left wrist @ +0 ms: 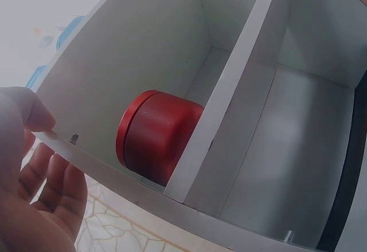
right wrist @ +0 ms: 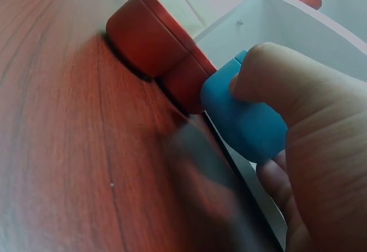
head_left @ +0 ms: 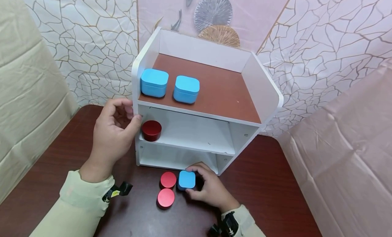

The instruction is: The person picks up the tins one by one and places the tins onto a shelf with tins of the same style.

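My right hand (head_left: 209, 189) pinches a blue rounded-square tin (head_left: 186, 180) between thumb and fingers, in front of the shelf unit (head_left: 199, 113). In the right wrist view the blue tin appears tilted and slightly off the tabletop. Just left of it, two round red tins (head_left: 168, 180) stand close together on the table. With thumb and fingers, my left hand (head_left: 111, 136) grips the front edge of the unit's left side panel. Beside that thumb, a round red tin (left wrist: 160, 132) sits at the left end of the middle shelf.
Two blue tins (head_left: 154, 83) stand on the brown top board, toward its left front. The white lower compartment (head_left: 177, 158) faces the table. Dark wood tabletop (head_left: 260, 182) extends on both sides. Patterned cloth (head_left: 92, 36) hangs behind the unit.
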A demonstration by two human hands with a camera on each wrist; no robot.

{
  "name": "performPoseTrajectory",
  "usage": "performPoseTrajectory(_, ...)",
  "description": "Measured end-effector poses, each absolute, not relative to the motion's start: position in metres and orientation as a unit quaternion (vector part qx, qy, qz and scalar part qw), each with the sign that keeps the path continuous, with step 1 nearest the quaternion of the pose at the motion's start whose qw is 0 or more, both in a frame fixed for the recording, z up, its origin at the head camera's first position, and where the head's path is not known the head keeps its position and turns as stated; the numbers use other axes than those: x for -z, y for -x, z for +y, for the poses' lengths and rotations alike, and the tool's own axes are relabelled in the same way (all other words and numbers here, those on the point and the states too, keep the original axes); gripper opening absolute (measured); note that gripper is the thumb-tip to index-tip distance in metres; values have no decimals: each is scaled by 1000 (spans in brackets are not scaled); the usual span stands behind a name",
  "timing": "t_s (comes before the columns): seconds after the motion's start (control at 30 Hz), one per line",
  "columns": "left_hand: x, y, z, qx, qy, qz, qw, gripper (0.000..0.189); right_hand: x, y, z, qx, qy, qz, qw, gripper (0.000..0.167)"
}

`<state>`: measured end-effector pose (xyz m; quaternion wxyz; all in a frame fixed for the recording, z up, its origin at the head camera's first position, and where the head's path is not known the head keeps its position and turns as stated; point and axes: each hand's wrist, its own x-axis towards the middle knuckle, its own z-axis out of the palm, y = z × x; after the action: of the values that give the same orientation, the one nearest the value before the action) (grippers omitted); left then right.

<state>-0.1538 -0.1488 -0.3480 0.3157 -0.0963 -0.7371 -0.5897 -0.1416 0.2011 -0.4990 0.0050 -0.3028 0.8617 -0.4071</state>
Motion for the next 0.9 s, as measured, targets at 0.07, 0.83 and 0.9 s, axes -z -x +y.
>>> performPoseTrajectory(0.07, 348, 154, -149, 590, 97, -737, 315, 39, 497, 142, 201, 408, 302, 862, 3, 68)
performPoseTrajectory(0.83, 349, 155, -149, 592, 96, -736, 313, 39, 482, 138, 202, 403, 312, 860, -2, 68)
performPoseTrajectory(0.9, 349, 155, -149, 591, 96, -737, 313, 39, 480, 137, 202, 401, 314, 861, -4, 68)
